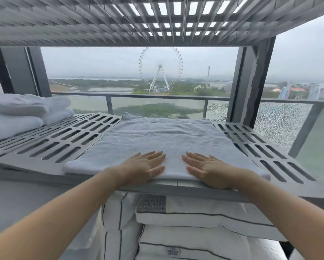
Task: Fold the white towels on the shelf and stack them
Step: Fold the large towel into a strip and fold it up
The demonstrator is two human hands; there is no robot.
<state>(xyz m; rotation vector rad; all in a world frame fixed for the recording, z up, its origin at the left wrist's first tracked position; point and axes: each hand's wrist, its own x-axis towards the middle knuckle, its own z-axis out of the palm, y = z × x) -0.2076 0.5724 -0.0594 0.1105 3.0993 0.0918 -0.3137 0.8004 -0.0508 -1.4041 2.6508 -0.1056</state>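
Where the towel lies, it covers the middle of the shelf, spread flat as a broad rectangle with its near edge along the shelf's front lip. Its fabric is white terry with a fine looped nap; a faint band crosses it near the far edge, and that edge is slightly rumpled.

Left hand and right hand both rest palm-down on the near part of the towel, fingers extended and slightly spread, gripping nothing. They lie side by side with a strip of towel between them. Both forearms are bare.

Folded white towels form a stack at the far left of the same shelf, well apart from the flat towel. The stack is soft and rounded, and the frame edge cuts off its left side.

Shelf panels are grey, rigid, and perforated with rows of oblong slots. An upper shelf of similar grey grating spans overhead. Grey posts carry it on the right.

Below the shelf, white pillows with thin dark piping are piled; their lower parts are cut off. One bears a small label whose print is unreadable.

Behind the rack, a window shows a railing, a Ferris wheel, water and an overcast sky. Glass at right appears crazed with fine cracks.
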